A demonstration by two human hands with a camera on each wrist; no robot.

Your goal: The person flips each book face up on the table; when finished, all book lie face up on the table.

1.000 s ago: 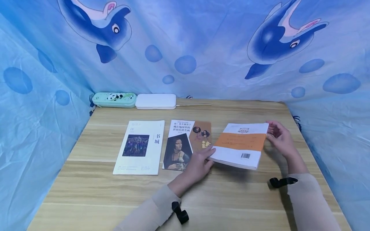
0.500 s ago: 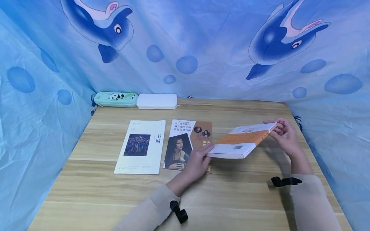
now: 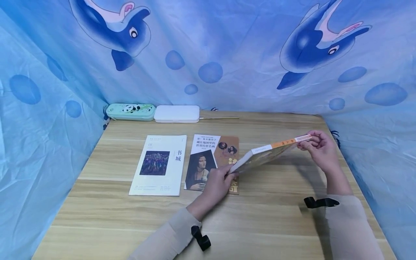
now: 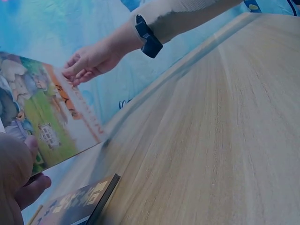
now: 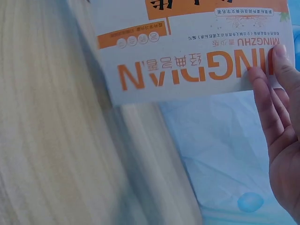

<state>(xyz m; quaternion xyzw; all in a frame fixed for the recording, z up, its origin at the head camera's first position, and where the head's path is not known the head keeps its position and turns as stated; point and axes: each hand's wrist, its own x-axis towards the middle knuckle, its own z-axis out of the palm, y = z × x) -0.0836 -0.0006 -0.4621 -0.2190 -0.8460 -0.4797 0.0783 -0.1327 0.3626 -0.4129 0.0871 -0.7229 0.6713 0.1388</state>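
Note:
Both hands hold a paperback book (image 3: 271, 153) above the table, tilted with its spine toward the head camera. My left hand (image 3: 219, 182) grips the book's left end, and my right hand (image 3: 321, 150) pinches its right end between thumb and fingers. Its illustrated cover (image 4: 49, 112) shows in the left wrist view; the orange-and-white part with large lettering (image 5: 187, 65) fills the top of the right wrist view. Beneath my left hand lies a brown-and-white book (image 3: 201, 162) with a painted portrait, partly hidden. Left of that lies a white magazine (image 3: 159, 166) with a dark picture.
Along the table's back edge are a mint pencil case (image 3: 131, 112) with a panda, a white flat case (image 3: 177, 113) and a thin rod (image 3: 219, 118). The wooden table (image 3: 260, 224) is bordered by a blue dolphin-printed curtain (image 3: 247, 54).
The book has been turned over from its back cover facing up, so its spine and underside now show. My right hand has risen slightly and moved right; my left hand has shifted slightly left.

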